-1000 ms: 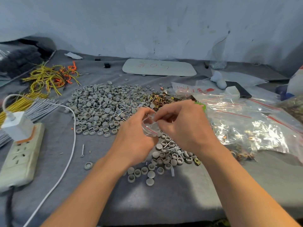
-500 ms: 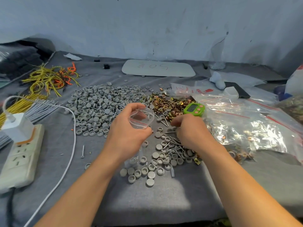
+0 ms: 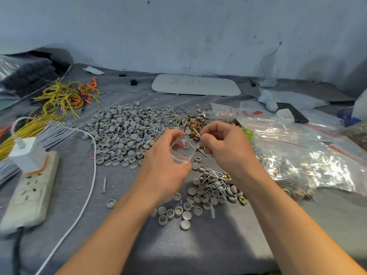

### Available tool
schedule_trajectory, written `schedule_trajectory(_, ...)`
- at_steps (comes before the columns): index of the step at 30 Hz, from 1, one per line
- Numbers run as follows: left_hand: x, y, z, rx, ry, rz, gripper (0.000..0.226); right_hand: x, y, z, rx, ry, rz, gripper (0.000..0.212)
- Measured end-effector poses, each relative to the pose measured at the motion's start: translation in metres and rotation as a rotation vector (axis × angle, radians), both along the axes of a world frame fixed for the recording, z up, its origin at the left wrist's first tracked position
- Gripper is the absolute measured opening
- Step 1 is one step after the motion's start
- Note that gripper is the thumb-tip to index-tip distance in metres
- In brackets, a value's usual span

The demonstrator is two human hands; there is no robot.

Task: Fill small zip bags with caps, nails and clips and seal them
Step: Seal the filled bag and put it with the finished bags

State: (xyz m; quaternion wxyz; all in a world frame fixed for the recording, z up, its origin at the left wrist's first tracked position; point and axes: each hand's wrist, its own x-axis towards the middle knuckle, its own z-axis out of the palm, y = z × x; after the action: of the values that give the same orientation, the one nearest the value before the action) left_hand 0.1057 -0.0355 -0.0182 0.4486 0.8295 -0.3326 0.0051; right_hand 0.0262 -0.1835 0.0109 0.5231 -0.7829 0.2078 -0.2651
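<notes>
Right hand [image 3: 224, 149] is back from the near heap of grey caps [image 3: 210, 192], fingers [image 3: 207, 138] pinching steel nails [image 3: 203, 152] at the small clear zip bag [image 3: 182, 150], which left hand [image 3: 164, 165] grips open above the worktop [image 3: 198, 247] centre. Risk: points snag film, nails spill.

Left grip [image 3: 166, 165]: a bare hand, fingers curled round a small clear zip bag with a red line [image 3: 182, 150], holding its mouth open above the surface.
Right grip [image 3: 228, 149]: a bare hand, fingertips bunched just beside the bag's mouth, pinching thin silver nails [image 3: 203, 152].
Far left of hands: wide heap of round grey plastic caps [image 3: 123, 133].
Far centre: pile of gold metal clips [image 3: 191, 124].
Near centre: smaller mix of caps and nails [image 3: 212, 187].
Right: large clear plastic bags [image 3: 297, 155], lying crumpled.
Left: white power strip [image 3: 29, 191], white cable [image 3: 91, 175].
Surface: grey cloth-covered surface [image 3: 218, 245].
</notes>
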Motion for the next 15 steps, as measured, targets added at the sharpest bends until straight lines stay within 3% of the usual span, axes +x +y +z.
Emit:
schedule_trajectory(3,0.000,-0.003,0.003,0.010,0.021,0.002,0.059,0.000,0.021,0.013,0.037,-0.126,0.109,0.015)
schedule_trajectory(10,-0.002,-0.002,0.003,-0.056,0.043,-0.003,0.058,0.001,0.037,0.013,-0.251,0.016,0.049,0.019)
schedule_trajectory(15,0.004,0.002,0.001,-0.061,0.039,0.010,0.067,0.000,0.023,0.017,-0.158,-0.076,-0.109,0.023)
